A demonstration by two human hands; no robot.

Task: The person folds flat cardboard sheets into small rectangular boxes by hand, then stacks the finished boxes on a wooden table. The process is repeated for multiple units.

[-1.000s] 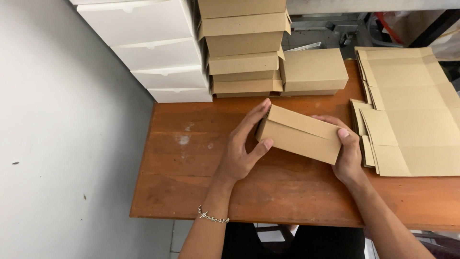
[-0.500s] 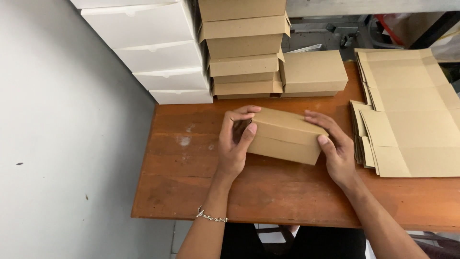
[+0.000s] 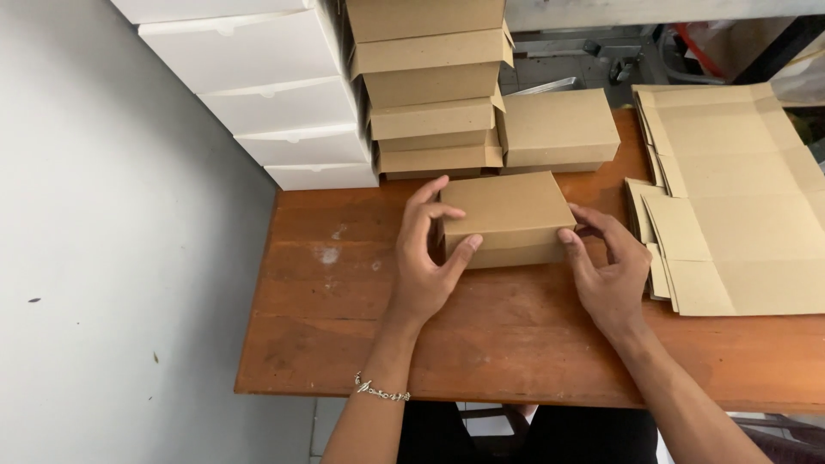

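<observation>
A closed brown cardboard box point(image 3: 509, 215) sits flat on the wooden table point(image 3: 344, 326), held between both hands. My left hand point(image 3: 427, 258) grips its left end, thumb on the front face and fingers curled over the top edge. My right hand point(image 3: 607, 266) presses the right end with thumb and fingertips. A chain bracelet point(image 3: 381, 392) circles my left wrist.
A stack of folded brown boxes point(image 3: 432, 94) and one single brown box point(image 3: 557, 129) stand behind. White boxes point(image 3: 275, 103) are stacked at the back left. Flat unfolded cardboard blanks point(image 3: 739, 198) lie on the table's right. A grey floor lies left of the table.
The box was tilted up on an edge between my hands; it has been turned and set down flat, slightly farther back toward the stacks.
</observation>
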